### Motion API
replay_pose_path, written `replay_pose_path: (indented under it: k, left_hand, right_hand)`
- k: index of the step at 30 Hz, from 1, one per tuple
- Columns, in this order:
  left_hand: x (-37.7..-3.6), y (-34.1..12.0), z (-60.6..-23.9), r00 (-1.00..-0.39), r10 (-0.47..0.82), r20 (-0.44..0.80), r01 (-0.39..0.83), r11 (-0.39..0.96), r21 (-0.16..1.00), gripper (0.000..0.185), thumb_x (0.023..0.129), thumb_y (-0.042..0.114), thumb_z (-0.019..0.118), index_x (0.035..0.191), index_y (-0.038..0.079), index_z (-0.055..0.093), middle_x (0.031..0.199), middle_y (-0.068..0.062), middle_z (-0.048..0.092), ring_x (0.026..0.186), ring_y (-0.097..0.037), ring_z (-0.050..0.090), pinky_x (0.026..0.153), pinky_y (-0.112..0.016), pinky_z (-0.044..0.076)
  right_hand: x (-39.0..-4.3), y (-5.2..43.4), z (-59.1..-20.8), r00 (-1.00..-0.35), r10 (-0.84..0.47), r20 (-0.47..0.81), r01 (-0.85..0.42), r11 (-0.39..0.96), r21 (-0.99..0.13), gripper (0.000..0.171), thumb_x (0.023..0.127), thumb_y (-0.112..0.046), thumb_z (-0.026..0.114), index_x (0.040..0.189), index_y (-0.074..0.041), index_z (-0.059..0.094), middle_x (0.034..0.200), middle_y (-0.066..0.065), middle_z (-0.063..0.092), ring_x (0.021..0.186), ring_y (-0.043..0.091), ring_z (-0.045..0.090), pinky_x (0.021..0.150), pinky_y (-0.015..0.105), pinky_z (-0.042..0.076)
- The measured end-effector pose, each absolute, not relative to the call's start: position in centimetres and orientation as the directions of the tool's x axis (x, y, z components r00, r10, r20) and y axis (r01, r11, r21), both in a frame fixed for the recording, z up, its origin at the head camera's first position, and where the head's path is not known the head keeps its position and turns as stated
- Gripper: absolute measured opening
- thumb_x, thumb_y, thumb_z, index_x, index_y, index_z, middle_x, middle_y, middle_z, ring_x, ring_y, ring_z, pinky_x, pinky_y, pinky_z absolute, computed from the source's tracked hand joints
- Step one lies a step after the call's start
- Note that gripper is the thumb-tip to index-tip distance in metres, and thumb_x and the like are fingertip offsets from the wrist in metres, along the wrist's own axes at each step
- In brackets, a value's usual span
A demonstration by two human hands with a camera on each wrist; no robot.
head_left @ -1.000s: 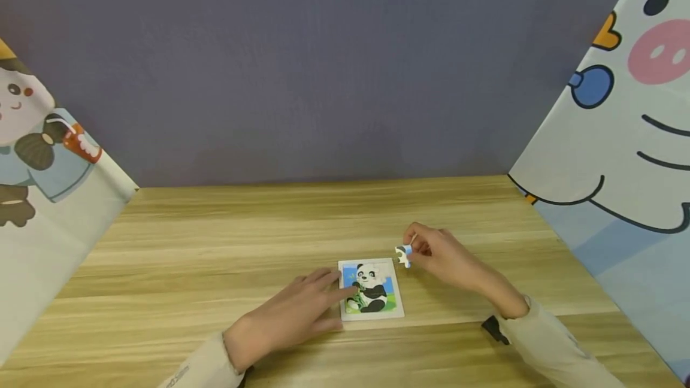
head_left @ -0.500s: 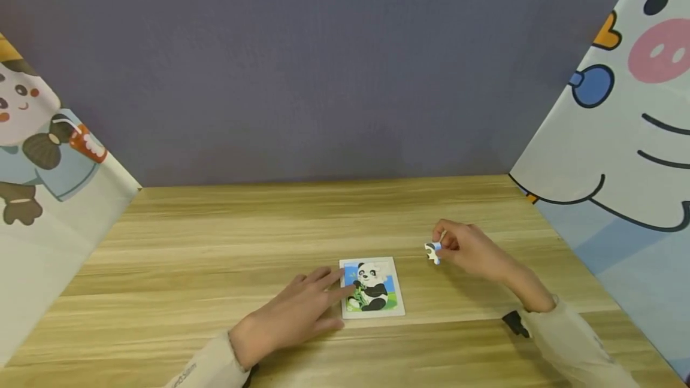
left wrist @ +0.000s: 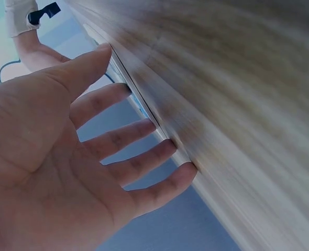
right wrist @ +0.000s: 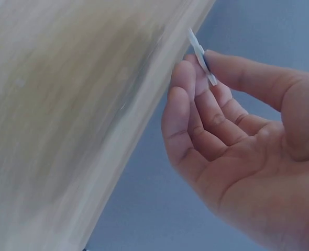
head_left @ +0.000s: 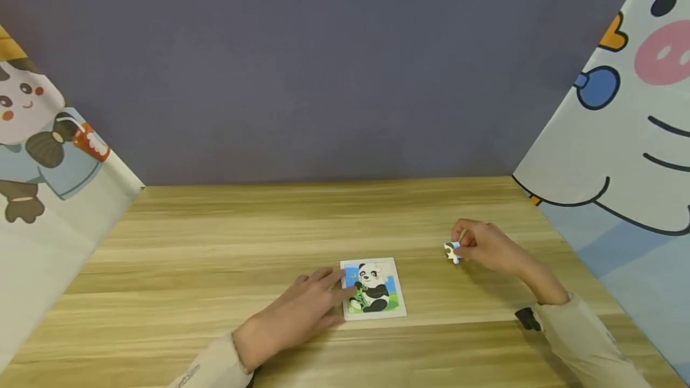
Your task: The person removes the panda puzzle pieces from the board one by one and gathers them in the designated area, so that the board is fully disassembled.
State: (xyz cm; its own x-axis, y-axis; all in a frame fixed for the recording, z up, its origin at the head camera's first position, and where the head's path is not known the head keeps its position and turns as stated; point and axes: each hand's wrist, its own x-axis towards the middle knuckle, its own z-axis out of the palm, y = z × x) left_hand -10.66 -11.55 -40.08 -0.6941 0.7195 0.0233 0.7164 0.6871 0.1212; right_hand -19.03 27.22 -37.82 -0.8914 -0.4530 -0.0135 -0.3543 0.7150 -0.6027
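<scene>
A small panda jigsaw board (head_left: pixel 374 288) lies on the wooden table (head_left: pixel 215 244) near the front edge. My left hand (head_left: pixel 302 310) rests flat beside it, straight fingers touching its left edge; the left wrist view shows that hand (left wrist: pixel 91 157) with fingers spread against the table. To the right of the board, my right hand (head_left: pixel 482 244) pinches a small puzzle piece (head_left: pixel 451 251) between thumb and fingertips, just above the table. In the right wrist view the thin piece (right wrist: pixel 201 56) stands edge-on in that pinch. A gap shows in the board's top right corner.
A grey wall (head_left: pixel 323 64) closes the back of the table. Cartoon-printed panels stand at the left (head_left: pixel 43 154) and the right (head_left: pixel 620 136). A black wrist strap (head_left: pixel 527 318) shows on the right sleeve.
My right hand has carried the puzzle piece rightward, away from the board's top right corner. The left hand has stayed on the board's left edge.
</scene>
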Motion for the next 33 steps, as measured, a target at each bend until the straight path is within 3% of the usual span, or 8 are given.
replay_pose_path:
  k: [12, 25, 33]
  left_hand:
    - [-10.7, -11.5, -40.1, -0.690, 0.723, 0.032, 0.722, 0.685, 0.101, 0.052, 0.096, 0.042, 0.063, 0.143, 0.020, 0.056, 0.150, -0.013, 0.047, 0.135, -0.033, 0.047, 0.091, -0.055, 0.052]
    - [-10.8, -11.4, -40.1, -0.679, 0.731, 0.067, 0.733, 0.670, 0.117, 0.050, 0.093, 0.041, 0.067, 0.135, 0.014, 0.063, 0.141, -0.014, 0.053, 0.133, -0.033, 0.048, 0.091, -0.051, 0.054]
    - [-10.6, -11.4, -40.3, -0.683, 0.728, 0.061, 0.728, 0.671, 0.143, 0.055, 0.093, 0.042, 0.068, 0.137, 0.011, 0.060, 0.151, -0.018, 0.043, 0.138, -0.038, 0.043, 0.097, -0.054, 0.050]
  right_hand:
    - [-19.9, 28.9, -38.9, -0.908, -0.409, -0.087, -0.303, 0.786, -0.539, 0.014, 0.087, 0.000, 0.071, 0.095, -0.005, 0.060, 0.073, 0.001, 0.064, 0.060, 0.012, 0.052, 0.055, 0.027, 0.044]
    - [-19.3, 28.5, -38.3, -0.929, -0.346, -0.134, -0.261, 0.866, -0.427, 0.013, 0.086, 0.003, 0.070, 0.090, -0.003, 0.059, 0.079, 0.006, 0.067, 0.067, 0.017, 0.059, 0.057, 0.033, 0.047]
    - [-19.1, 28.1, -38.4, -0.937, -0.332, -0.111, -0.269, 0.884, -0.382, 0.012, 0.085, 0.003, 0.068, 0.088, -0.004, 0.058, 0.081, 0.008, 0.067, 0.070, 0.020, 0.055, 0.061, 0.034, 0.046]
